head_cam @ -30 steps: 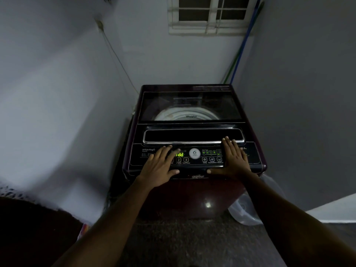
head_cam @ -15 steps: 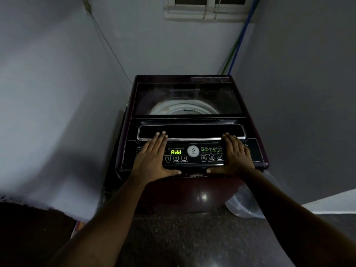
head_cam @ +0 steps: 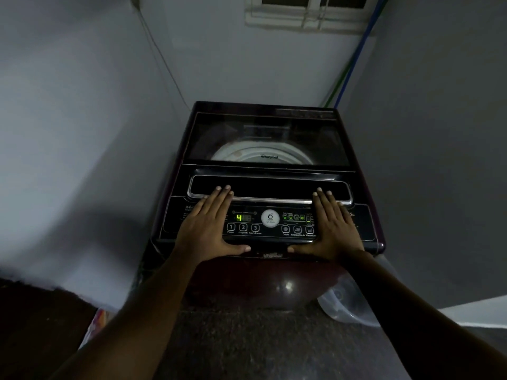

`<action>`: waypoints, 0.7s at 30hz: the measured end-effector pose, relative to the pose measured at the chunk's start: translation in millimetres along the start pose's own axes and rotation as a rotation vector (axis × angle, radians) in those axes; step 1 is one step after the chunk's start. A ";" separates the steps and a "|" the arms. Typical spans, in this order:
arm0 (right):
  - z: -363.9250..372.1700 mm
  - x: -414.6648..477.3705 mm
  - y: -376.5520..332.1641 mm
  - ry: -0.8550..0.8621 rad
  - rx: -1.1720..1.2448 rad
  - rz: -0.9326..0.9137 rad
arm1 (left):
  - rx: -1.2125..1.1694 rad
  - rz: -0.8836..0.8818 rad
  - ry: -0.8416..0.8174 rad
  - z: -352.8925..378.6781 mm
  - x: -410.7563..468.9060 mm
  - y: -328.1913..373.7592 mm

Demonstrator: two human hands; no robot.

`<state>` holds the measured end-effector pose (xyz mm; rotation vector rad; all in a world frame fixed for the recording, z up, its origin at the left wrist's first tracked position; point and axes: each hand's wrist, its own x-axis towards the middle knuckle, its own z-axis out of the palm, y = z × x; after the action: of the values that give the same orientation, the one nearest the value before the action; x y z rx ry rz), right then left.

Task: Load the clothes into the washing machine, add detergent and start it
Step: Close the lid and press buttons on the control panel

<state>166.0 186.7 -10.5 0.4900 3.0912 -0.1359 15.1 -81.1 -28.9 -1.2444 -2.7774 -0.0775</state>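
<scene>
A dark maroon top-loading washing machine stands in the corner, its glass lid shut with the white drum rim showing through. My left hand lies flat on the left of the control panel, fingers straight, fingertips at the chrome lid handle. My right hand lies flat on the panel's right side in the same way. Between my hands the green display shows a 4 above buttons marked 1, 2 and 3. No clothes or detergent show.
Grey walls close in on the left, back and right. A clear plastic tub sits on the floor at the machine's right front. Blue and green hoses run up the back right corner beside a window. Dark furniture is at lower left.
My left hand slid forward off the display area until its fingertips reached the lid handle. The display changed from Add to 4. My right hand stayed flat on the panel.
</scene>
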 end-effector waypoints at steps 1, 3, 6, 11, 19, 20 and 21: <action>0.0 0.1 0.6 0.006 0.005 0.000 | 0.003 -0.003 0.003 0.2 0.0 0.3; -0.5 1.4 1.0 0.013 0.014 -0.002 | 0.014 -0.006 -0.009 -0.8 0.1 1.0; -1.0 0.9 -0.4 0.012 0.040 0.007 | 0.041 -0.016 -0.029 -2.2 0.1 1.5; -2.4 -0.7 -2.0 0.002 0.104 0.014 | 0.029 -0.018 -0.023 -2.1 -1.9 1.5; 0.1 -0.6 -0.8 0.010 0.130 0.011 | 0.037 -0.015 -0.025 -0.7 -1.7 1.7; 0.1 -0.8 -0.6 0.010 0.131 0.008 | 0.038 -0.015 -0.020 -0.9 -1.9 2.0; 0.0 -0.9 -0.6 0.009 0.132 0.006 | 0.042 -0.014 -0.011 -0.9 -2.4 2.2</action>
<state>166.7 185.9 -10.5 0.5050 3.1030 -0.3411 18.4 -81.4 -28.2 -1.2195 -2.7822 -0.0129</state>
